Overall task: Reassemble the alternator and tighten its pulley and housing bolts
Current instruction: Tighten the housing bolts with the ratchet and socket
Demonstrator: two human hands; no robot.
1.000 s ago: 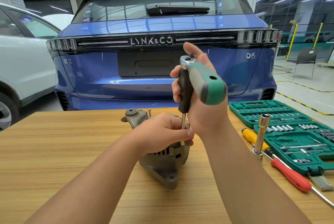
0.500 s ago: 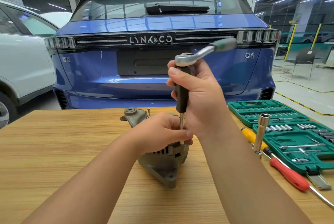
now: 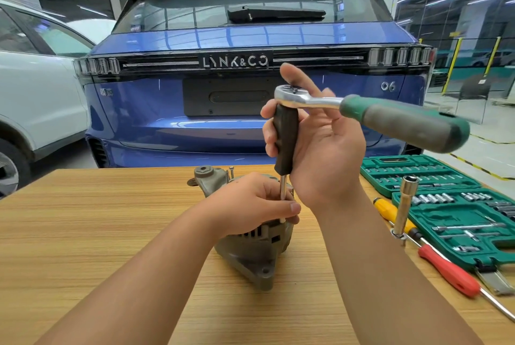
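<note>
A grey alternator (image 3: 252, 255) stands on the wooden table (image 3: 83, 233). My left hand (image 3: 250, 208) rests on top of it and pinches the thin steel shaft of an upright extension bar (image 3: 284, 144) near its tip. My right hand (image 3: 320, 149) curls round the bar's black grip, thumb side toward me, index finger raised. A ratchet (image 3: 390, 119) sits on the bar's top end; its green and grey handle points right. The bolt under the bar's tip is hidden by my left fingers.
An open green socket case (image 3: 457, 211) lies at the right of the table. Beside it lie a yellow screwdriver (image 3: 387, 211) and a red screwdriver (image 3: 446, 272), and a long socket (image 3: 405, 205) stands upright. A blue car (image 3: 223, 110) is parked just behind the table.
The ratchet handle has swung round, from pointing toward me, to the far right, to the near right. My right hand has re-gripped the black bar. My left hand has stayed put.
</note>
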